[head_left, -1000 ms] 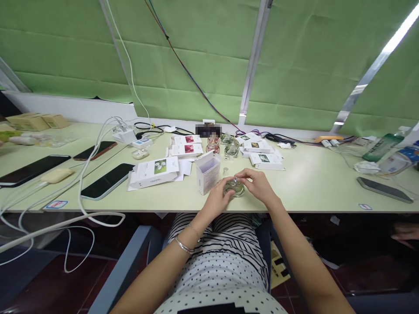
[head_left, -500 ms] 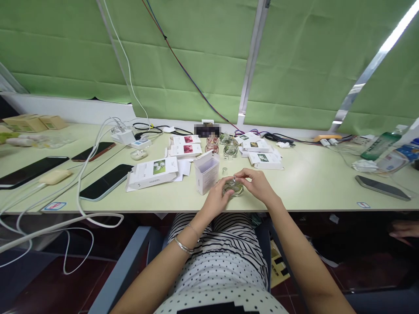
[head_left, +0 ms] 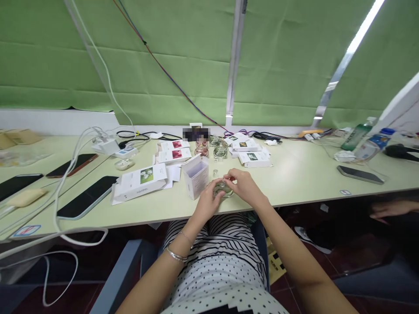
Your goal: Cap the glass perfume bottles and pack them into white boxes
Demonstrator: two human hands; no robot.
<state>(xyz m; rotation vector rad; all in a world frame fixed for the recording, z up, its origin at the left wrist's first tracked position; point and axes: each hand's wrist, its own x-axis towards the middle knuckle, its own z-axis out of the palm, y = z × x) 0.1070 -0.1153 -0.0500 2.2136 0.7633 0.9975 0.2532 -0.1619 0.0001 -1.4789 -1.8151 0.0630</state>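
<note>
So compared with half a second ago, it's mostly the camera that's turned: everything sits further left in view, and more of a dark object (head_left: 404,152) shows way off to the right of the open white box (head_left: 198,185). The hands and bottle keep basically the same pose. The glass bottle (head_left: 225,189) is on the table (head_left: 304,174), just right of that open box. Left hand (head_left: 207,199) is curled around its side, thumb across the front. Right hand (head_left: 244,185) has its fingers (head_left: 231,175) bunched close together at the bottle's top; the shiny tip seen there earlier is harder to make out now.

Containers: the open box stands upright, flap up, pale lilac walls inside, bottom hidden from here. A little clear cap (head_left: 215,172) sits just right of it. Behind it are pinkish bottles (head_left: 201,151), with greenish bottles (head_left: 220,151) behind and to the right. Can't tell if that's tinted glass or liquid. A flat white box (head_left: 140,181) lies left of it, red-picture boxes (head_left: 175,155) behind-left, and more cartons (head_left: 253,158) behind-right, contents hidden.
</note>
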